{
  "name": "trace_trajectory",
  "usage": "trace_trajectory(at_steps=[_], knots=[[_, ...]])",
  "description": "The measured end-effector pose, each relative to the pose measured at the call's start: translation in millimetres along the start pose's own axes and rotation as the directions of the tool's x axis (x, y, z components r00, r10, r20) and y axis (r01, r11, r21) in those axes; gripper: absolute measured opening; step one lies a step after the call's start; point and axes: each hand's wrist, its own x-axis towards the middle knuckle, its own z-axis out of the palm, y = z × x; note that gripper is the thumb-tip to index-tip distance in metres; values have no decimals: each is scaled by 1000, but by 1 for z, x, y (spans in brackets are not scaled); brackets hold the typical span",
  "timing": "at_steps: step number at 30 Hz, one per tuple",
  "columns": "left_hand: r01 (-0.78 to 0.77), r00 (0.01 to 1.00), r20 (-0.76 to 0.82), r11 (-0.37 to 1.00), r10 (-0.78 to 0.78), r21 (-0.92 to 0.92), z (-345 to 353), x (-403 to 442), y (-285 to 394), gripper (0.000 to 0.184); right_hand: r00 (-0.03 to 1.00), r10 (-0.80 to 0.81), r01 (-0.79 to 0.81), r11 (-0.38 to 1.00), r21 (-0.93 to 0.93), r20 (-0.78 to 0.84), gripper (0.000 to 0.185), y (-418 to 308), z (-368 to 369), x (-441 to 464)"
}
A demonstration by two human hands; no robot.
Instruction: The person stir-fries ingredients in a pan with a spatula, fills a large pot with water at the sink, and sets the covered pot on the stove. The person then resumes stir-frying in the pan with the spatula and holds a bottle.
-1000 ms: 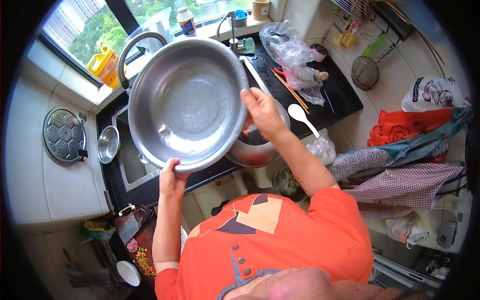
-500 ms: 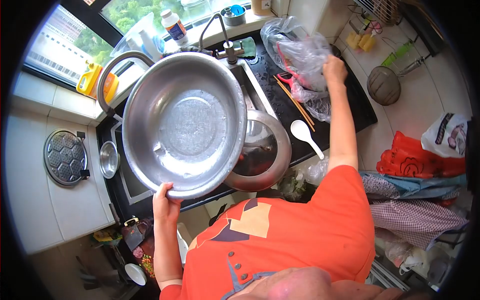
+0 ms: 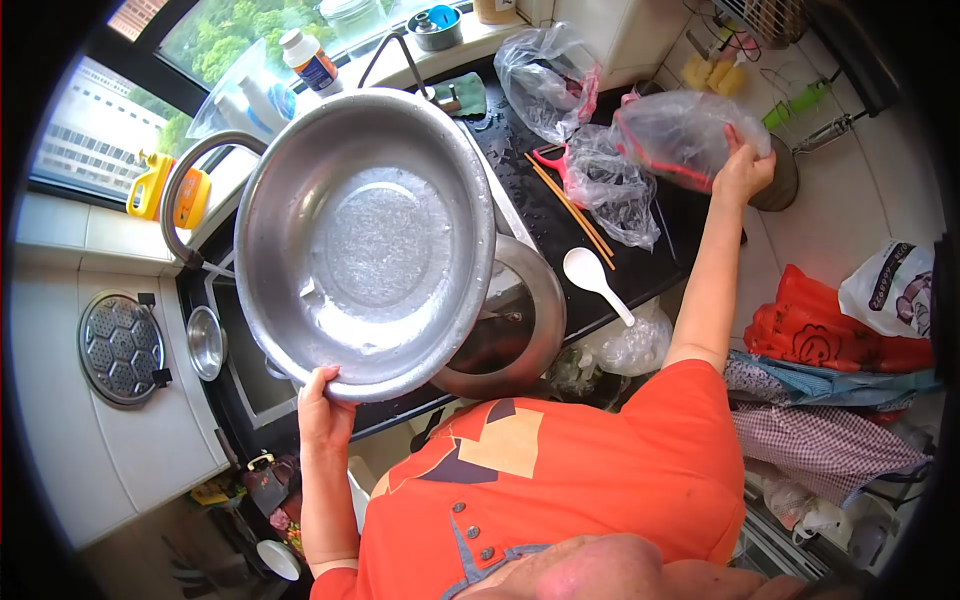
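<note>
My left hand [image 3: 325,412] grips the near rim of a large metal basin [image 3: 385,235], tilted so that its bare inside faces me, above the sink [image 3: 255,375]. At the right, my right hand [image 3: 745,175] is closed on one end of a clear plastic bag [image 3: 675,135] with a red strip, lifted over the counter. Below that bag lies another crumpled plastic bag [image 3: 612,190], and a third clear bag [image 3: 540,85] is farther back. A pair of chopsticks [image 3: 573,213] and a white spoon [image 3: 592,276] lie on the black counter, near a red-handled tool [image 3: 549,158].
A round metal vessel or lid [image 3: 545,320] is partly hidden behind the basin. The faucet [image 3: 415,75] stands behind it, and a small metal bowl [image 3: 206,342] sits at left. Bottles line the windowsill, including a yellow jug [image 3: 150,185]. Bags and cloths hang at right.
My right hand has moved right, drawing one plastic bag away from the others and stretching it out. The basin stays in my left hand, while the whole view has shifted slightly.
</note>
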Motion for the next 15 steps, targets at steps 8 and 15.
trace_trajectory(at_steps=[8,15], knots=[[-9,999,-31,1000,9,3,14,0,3,29,918,42,382,172,-908,394,68,-3,-11,-61],[22,1000,-24,999,-21,23,-1,0,3,31,323,471,835,268,-481,821,45,52,3,-147]])
